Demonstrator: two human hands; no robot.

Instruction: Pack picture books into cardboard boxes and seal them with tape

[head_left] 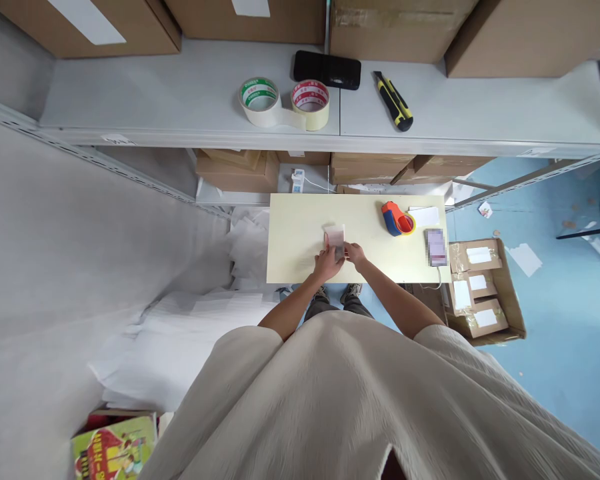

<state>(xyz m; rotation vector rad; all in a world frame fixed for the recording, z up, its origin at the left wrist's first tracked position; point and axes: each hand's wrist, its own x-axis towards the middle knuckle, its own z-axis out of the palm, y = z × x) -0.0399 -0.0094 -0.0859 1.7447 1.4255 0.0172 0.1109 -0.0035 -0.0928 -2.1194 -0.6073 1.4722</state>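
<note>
A small, flat, pale pinkish packet (335,235) is over the middle of the cream table (295,227). My left hand (328,264) is closed on its lower left part, thumb and fingers around the edge. From the other side, my right hand (355,254) pinches its lower right edge. What the packet contains cannot be made out. Right of my hands lies an orange and blue tape dispenser (396,219) with a yellow-edged roll. Beyond it are white paper slips (424,216) and a phone (436,247) with a blurred screen and a cable.
A grey shelf (180,100) crosses above the table, bearing two tape rolls (261,103), a black phone-like object (327,69), a yellow-black utility knife (393,102) and cartons. An open carton (515,293) of labelled boxes stands right; white sheets (195,340) are piled left.
</note>
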